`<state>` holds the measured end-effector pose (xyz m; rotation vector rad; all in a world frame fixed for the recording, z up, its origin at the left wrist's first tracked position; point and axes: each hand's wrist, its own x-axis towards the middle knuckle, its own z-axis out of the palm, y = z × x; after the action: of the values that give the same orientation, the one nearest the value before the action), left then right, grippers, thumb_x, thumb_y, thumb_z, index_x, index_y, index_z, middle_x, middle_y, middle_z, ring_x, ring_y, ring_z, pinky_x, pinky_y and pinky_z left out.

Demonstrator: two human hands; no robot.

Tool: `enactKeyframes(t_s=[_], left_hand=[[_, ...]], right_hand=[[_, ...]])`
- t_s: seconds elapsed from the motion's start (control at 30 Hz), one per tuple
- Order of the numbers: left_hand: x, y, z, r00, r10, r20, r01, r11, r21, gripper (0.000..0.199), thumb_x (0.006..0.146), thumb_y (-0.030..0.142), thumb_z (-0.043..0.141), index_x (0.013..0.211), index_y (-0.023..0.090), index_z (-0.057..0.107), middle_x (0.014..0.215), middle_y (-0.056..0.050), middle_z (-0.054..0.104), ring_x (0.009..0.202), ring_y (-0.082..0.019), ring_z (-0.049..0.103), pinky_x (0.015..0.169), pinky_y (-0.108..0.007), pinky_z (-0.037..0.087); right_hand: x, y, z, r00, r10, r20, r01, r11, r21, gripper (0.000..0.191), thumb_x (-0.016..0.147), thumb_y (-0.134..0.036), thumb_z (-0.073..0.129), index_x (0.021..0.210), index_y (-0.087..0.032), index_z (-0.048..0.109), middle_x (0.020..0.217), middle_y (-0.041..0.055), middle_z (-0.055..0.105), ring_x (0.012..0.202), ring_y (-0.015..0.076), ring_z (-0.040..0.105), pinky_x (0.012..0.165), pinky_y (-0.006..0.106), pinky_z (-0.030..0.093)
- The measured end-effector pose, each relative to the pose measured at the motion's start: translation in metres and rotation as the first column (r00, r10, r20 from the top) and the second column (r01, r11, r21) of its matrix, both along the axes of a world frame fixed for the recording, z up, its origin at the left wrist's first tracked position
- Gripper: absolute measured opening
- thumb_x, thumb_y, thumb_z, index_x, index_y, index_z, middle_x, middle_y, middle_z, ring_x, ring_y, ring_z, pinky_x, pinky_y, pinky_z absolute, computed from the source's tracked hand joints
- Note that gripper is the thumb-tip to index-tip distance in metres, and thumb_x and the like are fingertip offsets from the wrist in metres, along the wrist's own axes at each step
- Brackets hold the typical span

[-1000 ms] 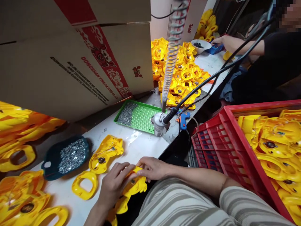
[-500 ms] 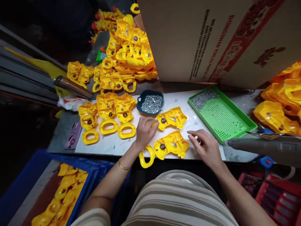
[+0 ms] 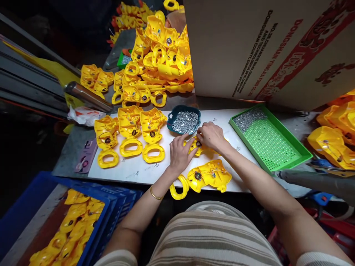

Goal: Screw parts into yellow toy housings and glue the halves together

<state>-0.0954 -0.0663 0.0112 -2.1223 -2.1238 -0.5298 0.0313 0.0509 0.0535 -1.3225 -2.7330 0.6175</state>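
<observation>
My left hand (image 3: 179, 152) is at the left end of the upper yellow shell (image 3: 205, 148), its fingers bent around a yellow ring mostly hidden beneath them. From the right, my right hand (image 3: 212, 136) reaches over the same shell, fingertips pinched near its round dark part; anything between them is too small to see. Just behind my hands sits a dark teal bowl (image 3: 184, 120) of small metal pieces. A second yellow shell (image 3: 210, 175) with wires lies nearer to me, a yellow ring handle (image 3: 179, 187) at its left end.
Yellow shells (image 3: 129, 123) and ring handles stand at left on the white sheet (image 3: 124, 170). A green tray (image 3: 273, 138) is at right, before a large carton (image 3: 249, 48). Shells are heaped behind; a blue crate (image 3: 104, 218) is at lower left.
My right hand has moved left and away from me, from beside the shells to over the upper one. My left hand stays at that shell's left end. The whole view has shifted slightly.
</observation>
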Motion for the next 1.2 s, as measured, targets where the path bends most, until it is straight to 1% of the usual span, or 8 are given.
enactKeyframes(t_s=[0.1, 0.23, 0.43, 0.6, 0.67, 0.83, 1.03, 1.2], left_hand=[[0.000, 0.000, 0.000, 1.000, 0.001, 0.013, -0.001, 1.000, -0.008, 0.032, 0.088, 0.034, 0.062, 0.118, 0.023, 0.066, 0.131, -0.012, 0.056, 0.116, -0.029, 0.046, 0.093, -0.043, 0.038], [0.000, -0.002, 0.003, 1.000, -0.003, 0.016, 0.003, 1.000, -0.026, 0.029, 0.087, 0.032, 0.062, 0.114, 0.023, 0.068, 0.132, -0.012, 0.055, 0.117, -0.030, 0.045, 0.093, -0.045, 0.038], [0.003, -0.001, 0.011, 0.998, -0.039, 0.051, 0.039, 0.999, 0.011, 0.023, 0.089, 0.032, 0.059, 0.107, 0.024, 0.070, 0.130, -0.011, 0.057, 0.117, -0.030, 0.045, 0.094, -0.047, 0.036], [0.029, 0.022, 0.018, 0.976, -0.123, 0.179, 0.101, 0.987, 0.128, 0.020, 0.091, 0.029, 0.056, 0.102, 0.026, 0.072, 0.129, -0.008, 0.057, 0.120, -0.028, 0.042, 0.098, -0.045, 0.035], [0.043, 0.033, 0.018, 0.963, -0.163, 0.217, 0.141, 0.984, 0.111, 0.021, 0.092, 0.029, 0.055, 0.104, 0.027, 0.072, 0.130, -0.008, 0.055, 0.123, -0.027, 0.040, 0.101, -0.046, 0.034], [0.065, 0.053, 0.016, 0.926, -0.240, 0.291, 0.245, 0.969, 0.019, 0.020, 0.090, 0.033, 0.058, 0.106, 0.029, 0.070, 0.133, -0.005, 0.055, 0.127, -0.027, 0.039, 0.104, -0.048, 0.030], [0.072, 0.058, 0.019, 0.911, -0.213, 0.353, 0.240, 0.970, -0.035, 0.013, 0.088, 0.035, 0.062, 0.095, 0.028, 0.071, 0.127, -0.003, 0.060, 0.128, -0.026, 0.039, 0.106, -0.047, 0.029], [0.073, 0.060, 0.016, 0.904, -0.206, 0.373, 0.235, 0.972, -0.032, 0.013, 0.087, 0.036, 0.064, 0.094, 0.028, 0.071, 0.126, -0.002, 0.061, 0.129, -0.026, 0.039, 0.108, -0.047, 0.028]], right_hand=[[0.005, 0.005, 0.004, 1.000, -0.020, -0.019, 0.019, 0.999, -0.039, 0.020, 0.085, -0.025, 0.051, 0.087, -0.019, 0.069, 0.094, 0.0118, 0.071, 0.092, 0.0257, 0.060, 0.070, 0.033, 0.044], [0.038, 0.010, 0.010, 0.955, -0.200, -0.217, 0.158, 0.967, -0.198, 0.014, 0.077, -0.023, 0.054, 0.084, -0.020, 0.066, 0.080, 0.0043, 0.071, 0.070, 0.0165, 0.059, 0.064, 0.028, 0.041], [0.107, -0.005, -0.006, 0.761, -0.424, -0.491, 0.200, 0.874, -0.444, 0.016, 0.074, -0.027, 0.057, 0.081, -0.015, 0.066, 0.076, 0.0047, 0.067, 0.069, 0.0143, 0.059, 0.066, 0.029, 0.044], [0.122, -0.020, -0.023, 0.591, -0.626, -0.510, 0.203, 0.726, -0.657, 0.027, 0.072, -0.038, 0.066, 0.086, -0.015, 0.070, 0.078, 0.0049, 0.069, 0.066, 0.0127, 0.059, 0.064, 0.028, 0.046], [0.122, -0.021, -0.025, 0.548, -0.655, -0.521, 0.192, 0.704, -0.684, 0.028, 0.071, -0.039, 0.068, 0.086, -0.015, 0.071, 0.079, 0.0047, 0.070, 0.066, 0.0124, 0.059, 0.064, 0.027, 0.047], [0.120, -0.020, -0.025, 0.530, -0.618, -0.580, 0.159, 0.745, -0.648, 0.027, 0.075, -0.041, 0.067, 0.083, -0.016, 0.071, 0.078, 0.0033, 0.071, 0.065, 0.0118, 0.059, 0.062, 0.026, 0.046], [0.120, -0.018, -0.026, 0.646, -0.515, -0.564, 0.235, 0.837, -0.495, 0.030, 0.080, -0.045, 0.062, 0.076, -0.015, 0.069, 0.065, 0.0010, 0.064, 0.059, 0.0112, 0.053, 0.058, 0.025, 0.039], [0.117, -0.016, -0.027, 0.695, -0.476, -0.539, 0.257, 0.864, -0.432, 0.031, 0.081, -0.045, 0.060, 0.072, -0.016, 0.066, 0.064, 0.0007, 0.062, 0.059, 0.0114, 0.051, 0.060, 0.025, 0.039]])
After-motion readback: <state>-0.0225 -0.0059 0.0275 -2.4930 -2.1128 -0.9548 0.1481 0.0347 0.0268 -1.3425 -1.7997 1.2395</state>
